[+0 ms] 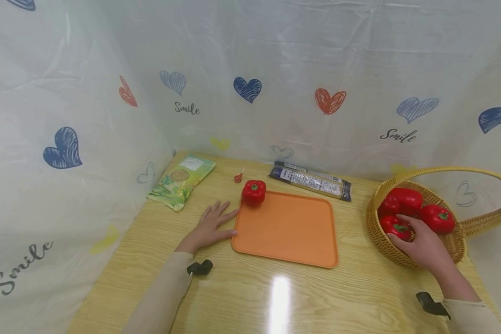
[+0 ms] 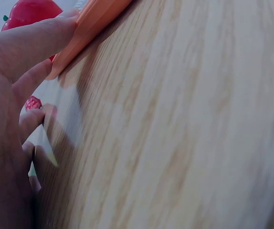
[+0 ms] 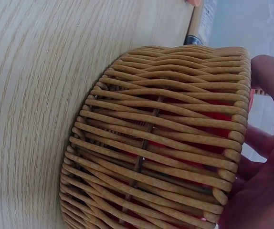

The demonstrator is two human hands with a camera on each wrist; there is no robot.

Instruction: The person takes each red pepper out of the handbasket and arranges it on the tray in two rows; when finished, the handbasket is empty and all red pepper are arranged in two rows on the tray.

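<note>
Red pepper (image 1: 389, 225) sits in the wicker basket (image 1: 378, 237), the right hand's (image 1: 427, 242) thumb and fingers curled round it, the left hand (image 1: 208, 227) spread wide, touching the orange tray (image 1: 292, 229); gripping its sides, not its stem (image 1: 401, 228), should hold steadiest

Left sleeve (image 1: 160, 292), 7 o'clock: plain beige. Right sleeve (image 1: 476, 316), 4 o'clock: same. Stubby black mounts (image 1: 201, 267), both cuffs (image 1: 183, 259).
</note>
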